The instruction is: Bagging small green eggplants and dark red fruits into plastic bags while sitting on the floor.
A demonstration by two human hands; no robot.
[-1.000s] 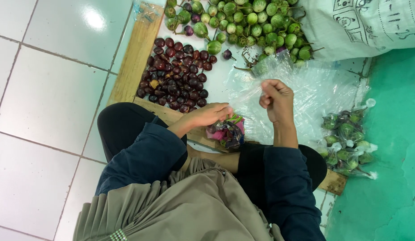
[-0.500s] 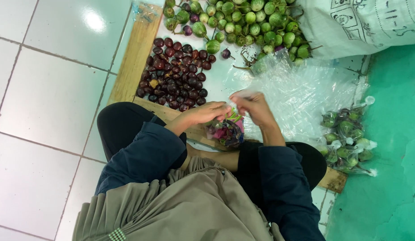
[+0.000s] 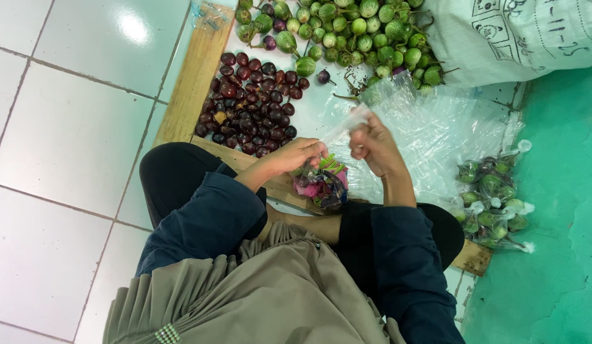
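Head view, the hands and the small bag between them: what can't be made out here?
- Left hand: its fingertips are hidden against the small bag, so the grip is unclear.
- Small bag: its contents are a blur of pink and green, too small to identify.
- Right hand: it pinches a clear plastic strip, whose far end is lost against the plastic sheet.
- White sack: cut off by the top and right edges.

Green eggplants [image 3: 347, 28] and purple ones [image 3: 251, 102] lie beside a white sack [image 3: 519, 35].
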